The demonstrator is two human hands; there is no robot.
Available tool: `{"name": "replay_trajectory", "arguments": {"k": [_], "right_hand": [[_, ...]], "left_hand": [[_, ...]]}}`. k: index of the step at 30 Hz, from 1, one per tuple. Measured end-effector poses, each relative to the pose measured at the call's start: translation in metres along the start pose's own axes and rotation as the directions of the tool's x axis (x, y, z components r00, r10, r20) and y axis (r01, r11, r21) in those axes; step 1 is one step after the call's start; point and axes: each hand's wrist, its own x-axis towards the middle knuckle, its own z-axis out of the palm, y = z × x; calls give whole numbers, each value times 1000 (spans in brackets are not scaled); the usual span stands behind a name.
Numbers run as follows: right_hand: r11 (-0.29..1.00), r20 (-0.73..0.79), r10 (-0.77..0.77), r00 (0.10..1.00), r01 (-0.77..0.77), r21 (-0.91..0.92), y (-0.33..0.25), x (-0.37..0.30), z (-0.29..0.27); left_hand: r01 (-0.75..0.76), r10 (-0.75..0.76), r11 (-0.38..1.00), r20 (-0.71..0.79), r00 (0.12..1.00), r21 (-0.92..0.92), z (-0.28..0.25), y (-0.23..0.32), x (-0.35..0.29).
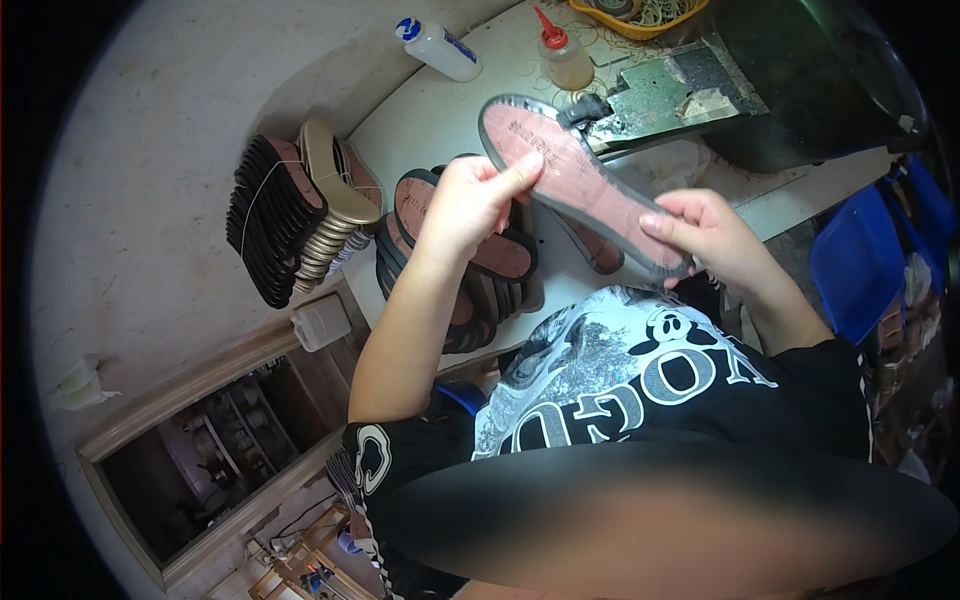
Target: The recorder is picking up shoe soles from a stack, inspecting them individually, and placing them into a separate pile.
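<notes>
Over the pale bench (415,125), our right grip (708,235) and left grip (480,200) clasp a pink-faced sole (595,190), its long axis slanting from narrow end, near right, to broad end, pointing far left. Beyond stands a red-tipped bottle (567,68).

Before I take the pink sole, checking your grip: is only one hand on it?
No, the left hand and the right hand both hold the pink sole.
</notes>
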Motion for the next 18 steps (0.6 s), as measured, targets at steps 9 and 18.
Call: {"name": "replay_trajectory", "arguments": {"k": [9,18], "right_hand": [[956,42,-283,958,278,92,-18,32,32],[814,63,-338,939,325,-481,76,65,58]], "left_hand": [[-241,245,952,-5,970,-189,-44,-14,31],[167,489,599,-523,699,783,-51,-122,-11]]}}
